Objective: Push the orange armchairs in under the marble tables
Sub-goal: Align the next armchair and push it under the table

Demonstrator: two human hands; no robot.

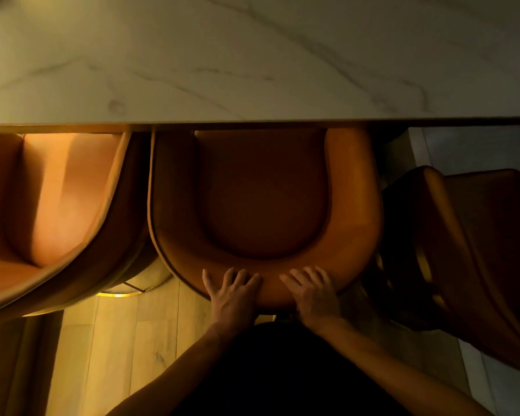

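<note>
- My left hand (233,291) and right hand (314,294) lie flat, fingers spread, side by side on the curved backrest top of the middle orange armchair (264,205), gripping nothing.
- The chair sits straight ahead of both hands, equally near each; its seat runs away from me.
- Its arm fronts already pass under the marble surface (252,61) edge, so I judge the push goes straight forward.

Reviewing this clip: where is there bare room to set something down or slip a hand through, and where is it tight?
The marble tabletop is bare across its visible span. Wood floor lies open below the left armchair. Crowded: both hands, left and right, rest flat on the middle armchair backrest; only a narrow dark gap separates it from the left one, slightly wider toward the right armchair.
</note>
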